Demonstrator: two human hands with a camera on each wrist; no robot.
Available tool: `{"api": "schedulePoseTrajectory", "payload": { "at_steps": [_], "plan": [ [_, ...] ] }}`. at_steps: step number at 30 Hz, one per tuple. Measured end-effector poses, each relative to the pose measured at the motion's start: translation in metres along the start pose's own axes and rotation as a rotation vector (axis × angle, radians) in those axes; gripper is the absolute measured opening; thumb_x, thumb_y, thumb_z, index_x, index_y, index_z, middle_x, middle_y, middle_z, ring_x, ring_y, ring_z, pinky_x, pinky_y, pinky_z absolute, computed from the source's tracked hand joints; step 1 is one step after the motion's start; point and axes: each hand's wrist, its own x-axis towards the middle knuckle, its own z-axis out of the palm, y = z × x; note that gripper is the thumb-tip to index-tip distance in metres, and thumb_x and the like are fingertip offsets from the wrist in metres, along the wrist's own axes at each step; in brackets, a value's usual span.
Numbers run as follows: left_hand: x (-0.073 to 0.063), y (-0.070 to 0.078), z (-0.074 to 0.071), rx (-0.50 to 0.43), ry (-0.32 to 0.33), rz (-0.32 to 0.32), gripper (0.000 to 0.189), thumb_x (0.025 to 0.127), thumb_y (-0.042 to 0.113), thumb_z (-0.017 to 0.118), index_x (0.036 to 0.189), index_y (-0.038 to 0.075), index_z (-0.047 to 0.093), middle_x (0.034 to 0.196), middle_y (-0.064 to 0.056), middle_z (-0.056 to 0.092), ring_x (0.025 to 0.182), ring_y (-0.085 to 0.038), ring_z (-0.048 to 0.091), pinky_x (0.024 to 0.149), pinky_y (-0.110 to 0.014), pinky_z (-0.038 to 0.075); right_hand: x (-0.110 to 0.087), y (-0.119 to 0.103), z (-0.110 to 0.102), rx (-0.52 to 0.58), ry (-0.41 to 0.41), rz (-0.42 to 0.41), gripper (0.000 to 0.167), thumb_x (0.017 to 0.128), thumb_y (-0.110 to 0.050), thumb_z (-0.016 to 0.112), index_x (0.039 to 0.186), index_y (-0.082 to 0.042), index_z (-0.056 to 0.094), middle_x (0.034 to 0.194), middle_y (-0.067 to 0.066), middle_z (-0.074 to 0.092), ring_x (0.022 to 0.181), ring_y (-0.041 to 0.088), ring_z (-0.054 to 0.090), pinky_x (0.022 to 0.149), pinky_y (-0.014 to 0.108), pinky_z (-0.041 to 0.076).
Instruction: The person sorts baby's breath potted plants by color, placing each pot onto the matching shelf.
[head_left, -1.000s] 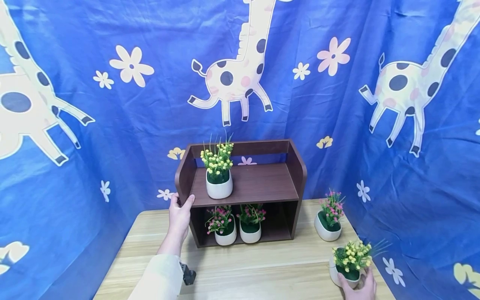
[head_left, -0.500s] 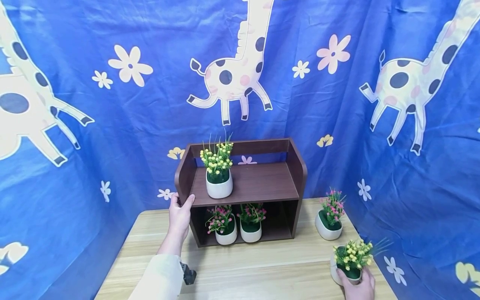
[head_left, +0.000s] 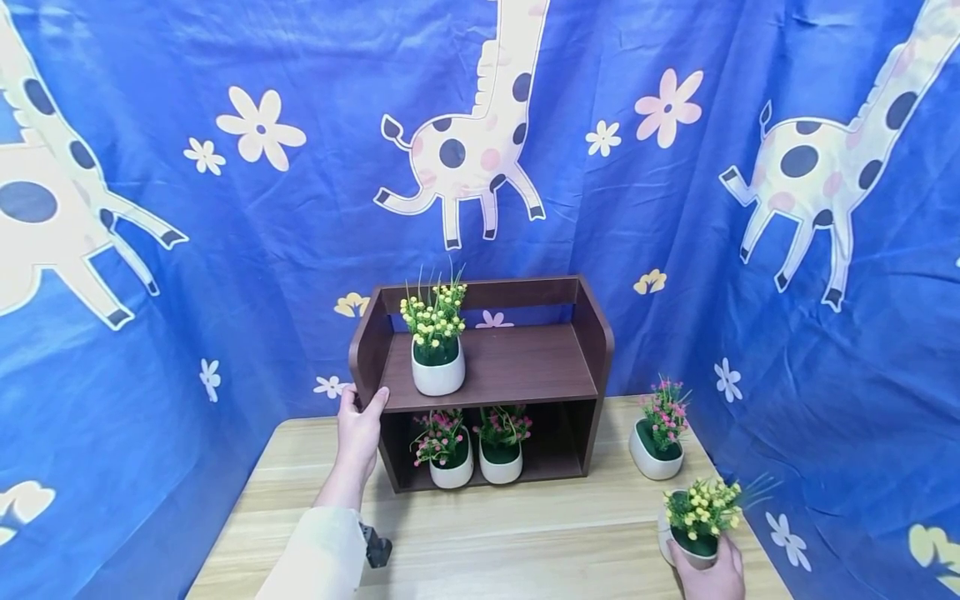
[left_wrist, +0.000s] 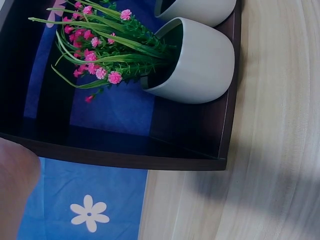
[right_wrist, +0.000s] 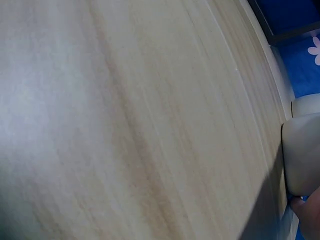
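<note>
My left hand (head_left: 360,429) grips the left side panel of a dark brown two-tier shelf (head_left: 517,367), thumb at the front edge and fingers around the outside. At the lower right in the head view, my right hand (head_left: 712,575) holds a white pot of yellow flowers (head_left: 701,512) between thumb and fingers, low over or on the table; which one I cannot tell. Another potted yellow-flower plant (head_left: 437,358) stands on the shelf's upper left. Two pots of pink flowers, one left (head_left: 450,467) and one right (head_left: 501,462), sit side by side on the lower tier.
A further pot of pink flowers (head_left: 657,446) stands on the wooden table (head_left: 480,550), right of the shelf and behind the held pot. Blue curtains (head_left: 315,250) printed with giraffes and flowers enclose the back and both sides.
My right hand has shifted a little around the yellow-flower pot, which stays almost in the same place. The left hand and shelf look unmoved.
</note>
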Motion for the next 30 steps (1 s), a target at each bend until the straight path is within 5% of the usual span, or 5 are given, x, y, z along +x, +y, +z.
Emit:
{"api": "schedulePoseTrajectory", "payload": {
  "at_steps": [19,30],
  "plan": [
    [0.001,-0.001,-0.002,0.007,0.002,-0.011,0.021,0.106,0.022,0.069,0.116,0.031,0.053,0.115,0.01,0.057,0.112,-0.008,0.053,0.099,-0.018,0.041,-0.013,0.002,0.002,0.015,0.03,-0.066,0.091,0.072,-0.023,0.092,0.145,0.012,0.049,0.141,0.04,0.051,0.13,0.057,0.052,0.108,0.069,0.047],
    [0.0,0.004,-0.003,0.019,-0.014,-0.053,0.024,0.107,0.017,0.068,0.126,0.02,0.053,0.114,0.013,0.056,0.109,-0.004,0.053,0.098,-0.017,0.041,-0.021,0.0,0.004,0.032,0.022,-0.045,0.095,0.072,-0.024,0.094,0.148,0.011,0.048,0.143,0.041,0.05,0.132,0.057,0.051,0.108,0.069,0.046]
  ]
}}
